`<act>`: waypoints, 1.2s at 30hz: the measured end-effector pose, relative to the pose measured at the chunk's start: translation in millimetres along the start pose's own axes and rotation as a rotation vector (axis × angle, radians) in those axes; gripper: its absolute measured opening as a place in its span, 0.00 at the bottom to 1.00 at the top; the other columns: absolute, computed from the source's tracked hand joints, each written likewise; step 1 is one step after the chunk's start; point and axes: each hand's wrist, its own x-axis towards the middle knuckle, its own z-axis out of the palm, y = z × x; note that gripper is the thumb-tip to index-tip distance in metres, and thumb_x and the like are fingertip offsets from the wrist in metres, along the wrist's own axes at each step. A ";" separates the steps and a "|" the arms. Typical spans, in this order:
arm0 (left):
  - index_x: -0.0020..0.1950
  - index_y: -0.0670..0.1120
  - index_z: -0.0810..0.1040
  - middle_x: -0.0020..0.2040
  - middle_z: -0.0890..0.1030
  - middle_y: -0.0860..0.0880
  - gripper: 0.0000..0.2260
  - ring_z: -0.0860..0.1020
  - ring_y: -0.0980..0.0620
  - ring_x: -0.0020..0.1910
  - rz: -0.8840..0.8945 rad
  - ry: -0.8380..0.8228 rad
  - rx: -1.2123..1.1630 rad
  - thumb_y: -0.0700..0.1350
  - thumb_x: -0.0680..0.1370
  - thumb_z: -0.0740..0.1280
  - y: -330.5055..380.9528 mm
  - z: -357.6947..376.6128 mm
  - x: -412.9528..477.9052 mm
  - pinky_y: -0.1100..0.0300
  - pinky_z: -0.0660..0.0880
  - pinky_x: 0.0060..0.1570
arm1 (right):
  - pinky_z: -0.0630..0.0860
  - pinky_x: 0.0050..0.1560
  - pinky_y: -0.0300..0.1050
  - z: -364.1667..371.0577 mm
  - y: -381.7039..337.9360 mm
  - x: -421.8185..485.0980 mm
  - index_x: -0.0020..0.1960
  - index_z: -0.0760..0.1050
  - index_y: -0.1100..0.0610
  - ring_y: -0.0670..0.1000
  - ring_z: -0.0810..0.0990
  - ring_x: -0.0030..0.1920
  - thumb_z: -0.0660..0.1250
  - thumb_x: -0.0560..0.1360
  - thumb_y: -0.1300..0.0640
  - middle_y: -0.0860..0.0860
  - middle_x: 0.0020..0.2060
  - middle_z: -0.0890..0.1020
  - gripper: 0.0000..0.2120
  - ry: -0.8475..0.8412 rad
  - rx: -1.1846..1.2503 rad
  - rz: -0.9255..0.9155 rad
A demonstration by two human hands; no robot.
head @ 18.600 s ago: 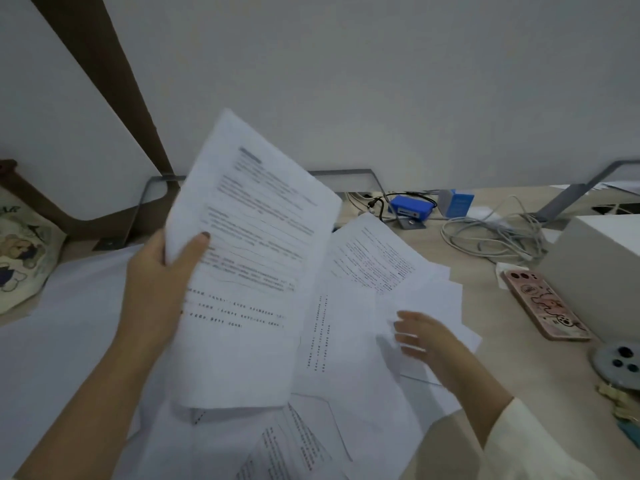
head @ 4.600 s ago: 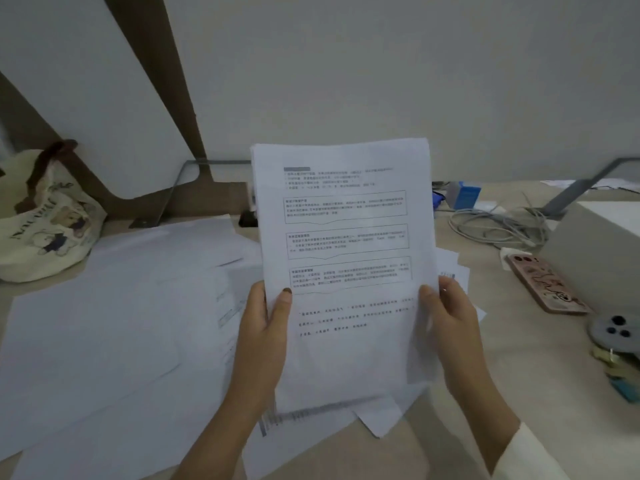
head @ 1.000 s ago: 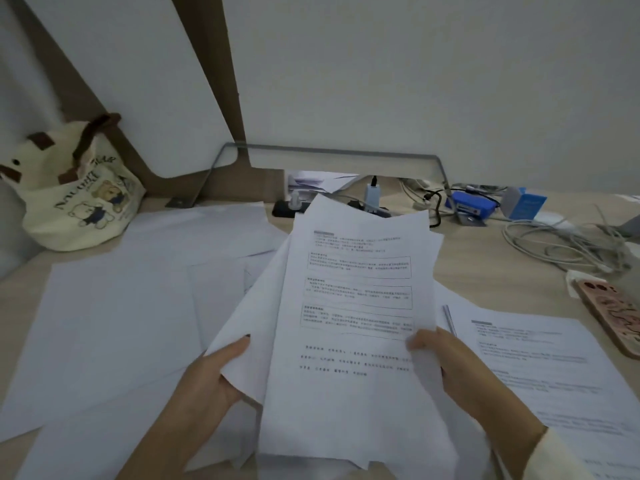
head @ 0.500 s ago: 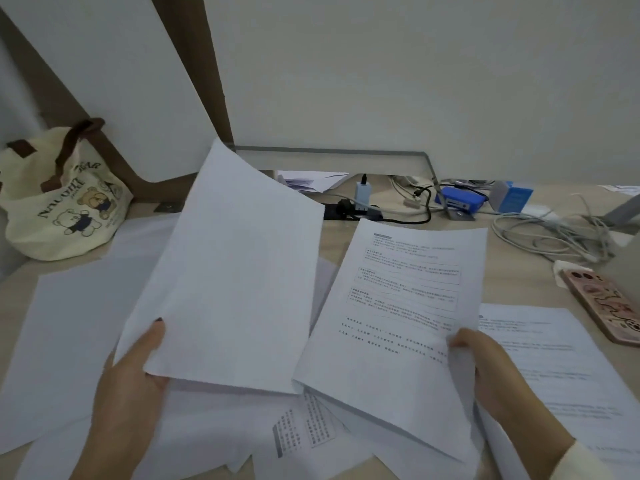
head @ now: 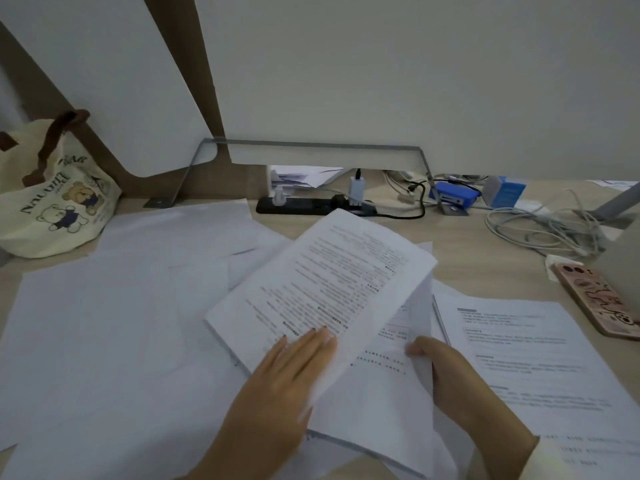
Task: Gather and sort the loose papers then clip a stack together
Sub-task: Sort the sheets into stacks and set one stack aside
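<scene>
White paper covers most of a pale wooden desk (head: pixel 467 244). There is one view, from the head. A black power strip (head: pixel 294 205) lies along the back of the desk, and everything here is placed from it.

Straight in front of the strip, toward the viewer, the left hand (head: pixel 287 375) holds a printed sheet (head: pixel 322 289) tilted above the desk. Its fingers lie straight on top and the thumb is hidden beneath, so it reads as a pinch.

In front and slightly right of the strip, the right hand (head: pixel 450 372) curls its fingers round the edge of a stack (head: pixel 377 410) of printed pages resting on the desk. Loose papers (head: pixel 104 323) spread front-left of the strip, and a separate printed page (head: pixel 526 358) lies front-right.

I judge that sorting is under way. Next, the sheet needs laying square on the stack or setting aside. No clip is visible.
</scene>
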 end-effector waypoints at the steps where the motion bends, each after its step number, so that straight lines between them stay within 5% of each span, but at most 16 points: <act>1: 0.67 0.45 0.67 0.64 0.77 0.48 0.26 0.68 0.56 0.65 -0.011 -0.034 0.002 0.43 0.68 0.56 0.2 9.4 -3.4 0.60 0.57 0.66 | 0.76 0.38 0.47 -0.9 2.2 -0.1 0.48 0.76 0.61 0.57 0.82 0.38 0.58 0.74 0.66 0.56 0.33 0.85 0.09 -0.015 0.019 0.007; 8: 0.65 0.48 0.69 0.62 0.79 0.49 0.16 0.69 0.56 0.64 -0.048 -0.010 -0.090 0.52 0.80 0.52 9.7 43.7 -17.1 0.62 0.59 0.68 | 0.76 0.39 0.48 0.7 7.5 -3.5 0.50 0.77 0.61 0.57 0.82 0.40 0.60 0.75 0.63 0.57 0.39 0.84 0.08 -0.076 0.089 0.001; 12: 0.61 0.54 0.71 0.64 0.76 0.59 0.20 0.71 0.62 0.61 -0.107 0.010 -0.258 0.45 0.69 0.58 14.2 36.8 -16.5 0.73 0.64 0.62 | 0.79 0.37 0.43 3.3 7.3 -5.1 0.54 0.79 0.57 0.52 0.86 0.40 0.62 0.77 0.57 0.53 0.42 0.87 0.10 -0.154 0.120 -0.064; 16: 0.50 0.59 0.71 0.60 0.72 0.61 0.14 0.69 0.67 0.62 -0.220 0.187 -0.321 0.44 0.68 0.57 1.9 16.8 -13.0 0.66 0.65 0.62 | 0.80 0.32 0.42 1.5 10.2 -4.8 0.52 0.77 0.58 0.51 0.86 0.36 0.60 0.77 0.60 0.51 0.37 0.87 0.08 -0.130 0.151 -0.062; 20: 0.44 0.64 0.76 0.59 0.77 0.54 0.09 0.62 0.51 0.72 -0.430 0.367 -0.281 0.49 0.71 0.60 -33.6 -35.5 -10.2 0.59 0.52 0.72 | 0.77 0.41 0.48 -0.9 11.7 -0.9 0.54 0.77 0.57 0.54 0.83 0.45 0.60 0.78 0.56 0.52 0.40 0.86 0.09 -0.097 0.214 -0.064; 24: 0.26 0.53 0.76 0.57 0.79 0.66 0.22 0.66 0.75 0.62 -0.647 0.346 -0.793 0.33 0.76 0.61 -41.8 -80.5 -16.9 0.76 0.62 0.58 | 0.78 0.48 0.52 -2.5 10.6 3.5 0.62 0.74 0.53 0.57 0.82 0.53 0.57 0.78 0.46 0.54 0.53 0.83 0.18 -0.168 0.295 -0.067; 29: 0.23 0.49 0.70 0.52 0.84 0.58 0.26 0.72 0.61 0.64 -0.728 0.466 -1.077 0.30 0.77 0.52 -60.3 -84.5 -23.4 0.61 0.64 0.64 | 0.82 0.36 0.47 -5.2 6.1 0.9 0.63 0.74 0.55 0.56 0.85 0.46 0.56 0.78 0.49 0.57 0.53 0.84 0.18 -0.372 0.310 0.002; 32: 0.29 0.50 0.75 0.57 0.82 0.56 0.23 0.73 0.54 0.64 -0.786 0.576 -1.208 0.33 0.78 0.53 -57.4 -78.6 -15.0 0.60 0.67 0.62 | 0.83 0.40 0.49 -2.0 6.9 -0.5 0.61 0.75 0.55 0.56 0.84 0.49 0.59 0.77 0.58 0.56 0.54 0.84 0.14 -0.366 0.184 -0.034; 36: 0.56 0.50 0.78 0.53 0.83 0.52 0.12 0.79 0.51 0.55 -0.853 0.665 -1.547 0.51 0.79 0.58 -38.8 -61.0 -1.5 0.61 0.78 0.48 | 0.83 0.39 0.49 1.2 12.4 2.3 0.59 0.75 0.58 0.56 0.85 0.46 0.59 0.77 0.63 0.56 0.48 0.85 0.13 -0.281 0.135 -0.039</act>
